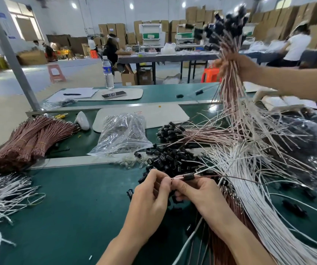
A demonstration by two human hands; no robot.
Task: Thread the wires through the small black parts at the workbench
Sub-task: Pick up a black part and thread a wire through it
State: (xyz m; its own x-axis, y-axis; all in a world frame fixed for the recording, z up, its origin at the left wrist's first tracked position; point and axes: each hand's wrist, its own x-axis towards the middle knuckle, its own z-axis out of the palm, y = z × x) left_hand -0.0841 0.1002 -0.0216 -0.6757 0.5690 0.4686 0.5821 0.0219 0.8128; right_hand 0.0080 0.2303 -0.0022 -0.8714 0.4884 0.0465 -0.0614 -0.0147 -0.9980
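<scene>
As left hand (pixel 151 190) pinches the wire (pixel 177 178), right hand (pixel 196 190) apparently pinches the black part (pixel 189 176) beside it.

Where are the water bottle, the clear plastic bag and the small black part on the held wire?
water bottle (pixel 108 73): head view, on its label.
clear plastic bag (pixel 122 133): head view, middle of the bag.
small black part (pixel 189 176): head view, its middle.

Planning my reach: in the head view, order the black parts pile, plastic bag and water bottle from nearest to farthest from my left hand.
1. black parts pile, just beyond the left hand.
2. plastic bag, farther back, centre.
3. water bottle, far bench edge.
</scene>
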